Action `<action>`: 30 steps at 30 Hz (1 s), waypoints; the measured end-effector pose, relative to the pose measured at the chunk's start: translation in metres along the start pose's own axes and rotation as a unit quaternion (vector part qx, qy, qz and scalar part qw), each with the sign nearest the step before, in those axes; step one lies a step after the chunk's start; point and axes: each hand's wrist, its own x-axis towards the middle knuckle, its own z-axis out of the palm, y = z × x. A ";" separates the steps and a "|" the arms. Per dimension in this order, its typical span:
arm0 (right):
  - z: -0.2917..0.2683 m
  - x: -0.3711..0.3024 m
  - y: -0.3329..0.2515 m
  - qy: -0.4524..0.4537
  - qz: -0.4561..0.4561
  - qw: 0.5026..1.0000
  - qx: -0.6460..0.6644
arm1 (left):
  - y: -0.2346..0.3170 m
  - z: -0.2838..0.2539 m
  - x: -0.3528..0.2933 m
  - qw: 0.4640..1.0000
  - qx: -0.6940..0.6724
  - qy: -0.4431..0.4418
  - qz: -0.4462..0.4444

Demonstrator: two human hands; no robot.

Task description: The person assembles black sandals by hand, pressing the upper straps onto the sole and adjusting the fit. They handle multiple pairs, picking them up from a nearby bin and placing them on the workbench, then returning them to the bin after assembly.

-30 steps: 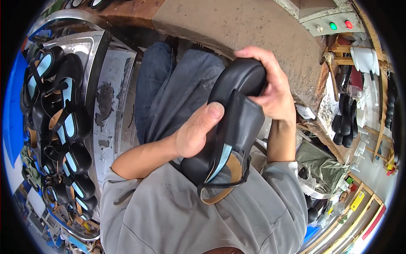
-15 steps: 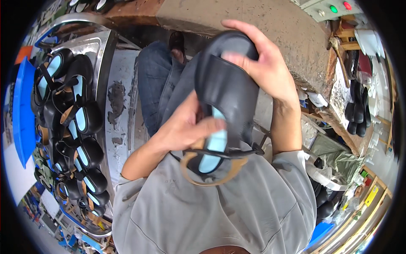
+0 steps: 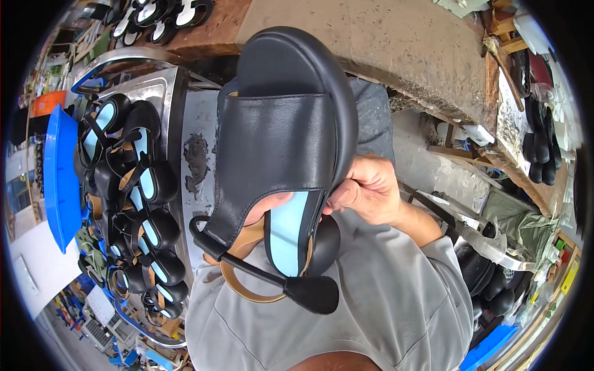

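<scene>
Close in front of me, a black open-toe sandal (image 3: 278,136) is held up with its toe pointing away. It has a wide upper, a pale blue insole pad and a tan-lined ankle strap. My left hand (image 3: 265,208) is mostly hidden behind the upper. Its fingers show inside the sandal, beside the blue pad, and it supports the shoe. My right hand (image 3: 370,190) pinches the sandal's right edge just ahead of the rounded black heel, thumb and fingers closed together. The long strap hangs loosely across the heel end, over my grey shirt.
At left a metal-framed rack (image 3: 162,86) carries several similar black sandals (image 3: 158,232). Outside it stands a blue tray (image 3: 60,179). A worn workbench (image 3: 371,43) runs across the far side, with more shoes (image 3: 164,18) at its left end. A hammer (image 3: 502,68) lies at right.
The sandal has risen closer to me and shifted left, its toe swinging leftward. My right hand has moved from the toe down to the edge near the heel. My left hand has gone behind the upper.
</scene>
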 end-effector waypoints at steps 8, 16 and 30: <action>-0.025 0.013 -0.057 0.010 0.238 0.960 -0.146 | -0.011 0.001 0.042 0.999 0.030 0.026 0.016; -0.063 0.028 -0.054 -0.115 0.181 0.954 -0.212 | -0.024 0.003 0.065 0.997 0.034 0.059 0.019; -0.081 0.048 -0.047 -0.180 0.123 0.943 -0.251 | -0.023 0.008 0.070 0.995 0.045 0.086 0.039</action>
